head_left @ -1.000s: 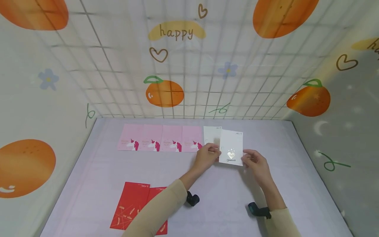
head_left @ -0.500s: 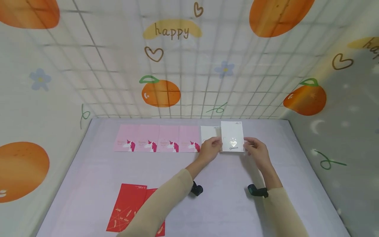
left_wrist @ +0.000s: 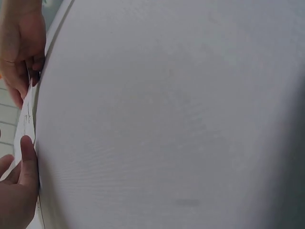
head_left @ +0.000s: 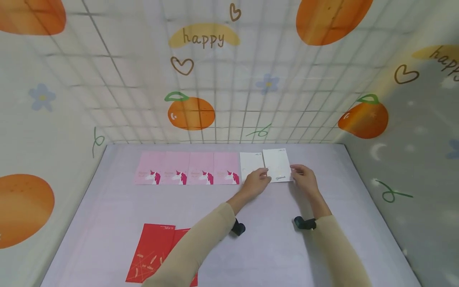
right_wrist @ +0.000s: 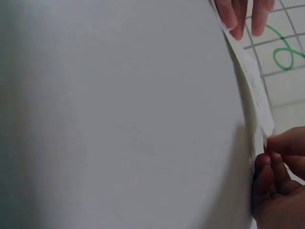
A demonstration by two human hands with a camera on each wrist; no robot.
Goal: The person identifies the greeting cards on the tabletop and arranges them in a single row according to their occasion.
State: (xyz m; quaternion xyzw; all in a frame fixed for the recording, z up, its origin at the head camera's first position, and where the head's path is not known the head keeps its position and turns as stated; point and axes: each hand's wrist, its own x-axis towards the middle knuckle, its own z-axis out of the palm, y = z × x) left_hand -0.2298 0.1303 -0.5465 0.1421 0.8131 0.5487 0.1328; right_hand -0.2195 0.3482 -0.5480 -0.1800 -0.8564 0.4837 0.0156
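A white card [head_left: 277, 163] with small dark print near its bottom is held between both hands at the right end of a row of cards. My left hand [head_left: 254, 183] pinches its lower left corner, thumb in front, as the left wrist view shows. At its lower right edge, my right hand [head_left: 306, 180] pinches the card between thumb and fingers; the right wrist view shows the card [right_wrist: 255, 90] slightly tilted, its edge close over the tabletop. Another white card [head_left: 250, 161] lies just left of it, partly covered by the left hand.
Several pink unicorn cards [head_left: 176, 163] lie side by side left of the white ones. Two red cards [head_left: 150, 251] lie at the front left, partly under the left sleeve [head_left: 201, 243]. A patterned curtain [head_left: 229, 87] rises behind the table's back edge.
The held white card has moved back from nearer the front and been lowered beside the other white card, both hands moving with it. The view has shifted slightly.
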